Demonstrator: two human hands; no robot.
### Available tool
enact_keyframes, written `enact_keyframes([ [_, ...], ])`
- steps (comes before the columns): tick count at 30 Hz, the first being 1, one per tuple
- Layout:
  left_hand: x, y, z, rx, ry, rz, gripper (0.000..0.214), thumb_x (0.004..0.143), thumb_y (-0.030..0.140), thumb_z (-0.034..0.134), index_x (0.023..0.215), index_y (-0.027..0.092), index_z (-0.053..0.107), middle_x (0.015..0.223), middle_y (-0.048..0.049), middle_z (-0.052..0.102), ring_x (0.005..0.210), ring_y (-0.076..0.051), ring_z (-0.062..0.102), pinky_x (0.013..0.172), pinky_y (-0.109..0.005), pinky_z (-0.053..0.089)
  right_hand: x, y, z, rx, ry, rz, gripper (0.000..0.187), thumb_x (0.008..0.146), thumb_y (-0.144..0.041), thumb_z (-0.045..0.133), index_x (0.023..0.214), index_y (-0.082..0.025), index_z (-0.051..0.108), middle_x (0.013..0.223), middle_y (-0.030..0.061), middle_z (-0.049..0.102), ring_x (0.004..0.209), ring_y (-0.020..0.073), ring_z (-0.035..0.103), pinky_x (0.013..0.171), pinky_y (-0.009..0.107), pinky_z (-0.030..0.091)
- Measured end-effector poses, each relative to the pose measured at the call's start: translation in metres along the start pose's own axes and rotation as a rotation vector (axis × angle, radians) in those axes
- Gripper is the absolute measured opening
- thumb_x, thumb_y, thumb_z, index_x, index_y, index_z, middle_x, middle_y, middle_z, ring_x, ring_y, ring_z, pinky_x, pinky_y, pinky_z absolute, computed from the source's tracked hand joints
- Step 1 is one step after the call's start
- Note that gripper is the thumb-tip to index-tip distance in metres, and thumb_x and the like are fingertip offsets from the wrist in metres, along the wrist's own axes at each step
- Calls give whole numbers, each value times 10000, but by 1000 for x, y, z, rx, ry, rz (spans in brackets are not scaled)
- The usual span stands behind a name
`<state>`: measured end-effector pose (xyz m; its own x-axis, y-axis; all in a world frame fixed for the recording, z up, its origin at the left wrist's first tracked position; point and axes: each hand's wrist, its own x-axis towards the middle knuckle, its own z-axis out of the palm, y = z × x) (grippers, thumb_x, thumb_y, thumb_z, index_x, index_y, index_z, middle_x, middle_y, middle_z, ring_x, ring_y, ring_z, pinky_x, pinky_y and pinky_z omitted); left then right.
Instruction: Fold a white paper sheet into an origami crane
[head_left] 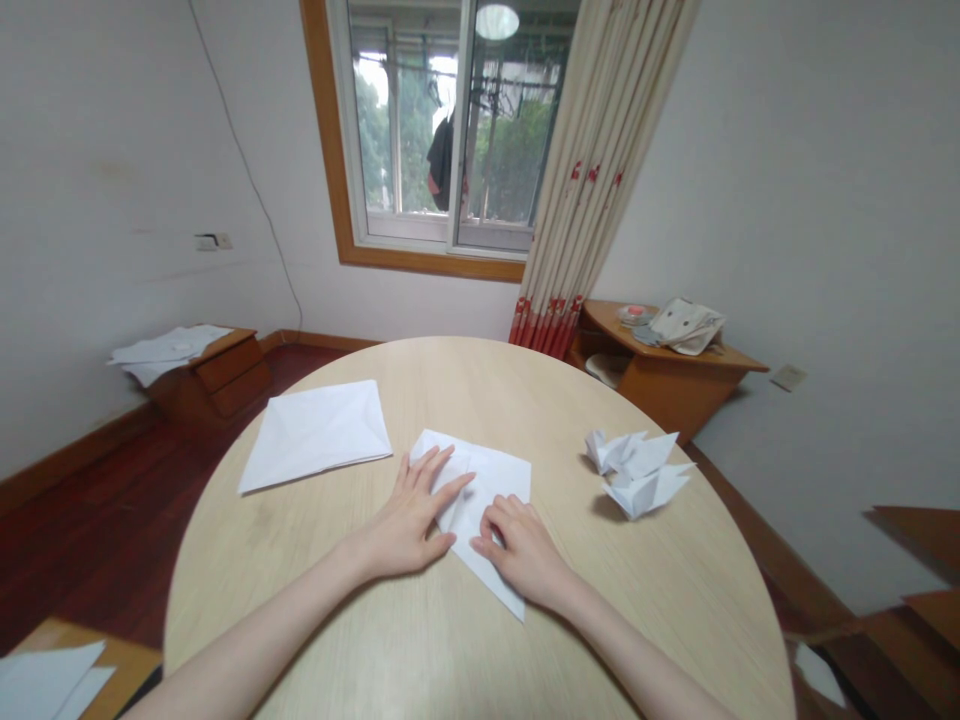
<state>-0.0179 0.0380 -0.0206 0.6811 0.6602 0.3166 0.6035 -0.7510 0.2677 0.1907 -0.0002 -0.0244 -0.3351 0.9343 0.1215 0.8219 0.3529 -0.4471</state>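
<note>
A partly folded sheet of white paper (499,480) lies at the middle of the round table, one long corner pointing toward me. My left hand (409,515) rests flat on its left side, fingers spread, with the fingertips over a folded flap. On the right part of the same sheet sits my right hand (521,550), its fingers curled in and the thumb and forefinger tips against the paper. Whether anything is between those fingers is hidden. To the right stand folded white paper figures with pointed tips, one origami piece (645,490) nearer and another origami piece (615,452) behind it.
A stack of white paper (319,430) lies on the left of the round wooden table (450,650). Beyond the table are a small cabinet (232,370) with papers on top, a corner shelf (675,385) with a bag (686,325), and a curtain (592,170) beside the window.
</note>
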Motion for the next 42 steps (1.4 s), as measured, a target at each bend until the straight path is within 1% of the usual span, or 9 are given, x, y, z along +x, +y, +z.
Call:
enact_keyframes([
  [4,1,-1,-2,18,-31,0,710,860,337,578,1473,344,220,1566,-85,66,1418,-385,58,1076,-675,70,0,1,1,-46,12,-24,165,865,-275,637,762,-195,536,862,6,595,871,188,512,766,305,344],
  [10,1,-4,1,87,-1,-11,698,913,369,530,1486,379,132,1572,-87,7,1417,-389,34,1058,-693,77,0,2,1,-162,68,-70,211,879,-322,623,742,-190,531,802,9,605,799,189,528,708,301,344],
  [17,3,-8,8,119,56,-38,733,884,363,595,1477,398,166,1576,-68,3,1400,-412,94,1056,-689,104,-2,-2,3,-306,159,-275,148,895,-264,598,773,-187,564,811,35,619,802,203,528,690,315,316],
  [20,3,-10,9,91,42,-63,740,870,377,614,1473,397,186,1575,-69,1,1402,-413,95,1060,-684,109,-1,-4,4,-343,137,-341,181,929,-280,540,780,-184,575,805,51,616,792,209,524,687,326,313],
  [26,4,-10,9,70,33,-79,744,864,360,622,1472,396,194,1575,-74,-2,1405,-413,88,1066,-679,95,2,-7,1,-313,55,-395,239,972,-288,447,811,-181,587,813,69,607,794,215,531,687,327,336],
  [30,4,-9,8,68,23,-85,741,866,367,619,1474,389,195,1576,-75,4,1403,-417,90,1065,-676,111,3,-7,-4,-269,-24,-370,173,932,-278,532,809,-174,594,799,51,608,781,197,542,684,301,355],
  [33,4,-9,8,63,13,-94,741,864,377,621,1474,382,201,1574,-77,9,1402,-420,85,1064,-676,115,3,-5,-8,-168,-72,-315,142,883,-244,608,760,-175,589,771,25,603,764,175,546,670,271,360],
  [38,4,-11,8,51,8,-92,738,874,402,606,1480,371,186,1570,-97,-1,1405,-418,66,1058,-681,104,2,-3,-11,87,-145,-200,220,796,-199,699,646,-180,540,671,-35,546,660,123,502,622,223,351],
  [42,4,-10,8,39,5,-95,739,872,403,607,1478,382,183,1572,-91,-8,1404,-424,61,1054,-686,105,2,-1,-13,180,-155,-160,244,788,-200,691,620,-180,515,643,-47,505,630,111,465,600,219,337],
])
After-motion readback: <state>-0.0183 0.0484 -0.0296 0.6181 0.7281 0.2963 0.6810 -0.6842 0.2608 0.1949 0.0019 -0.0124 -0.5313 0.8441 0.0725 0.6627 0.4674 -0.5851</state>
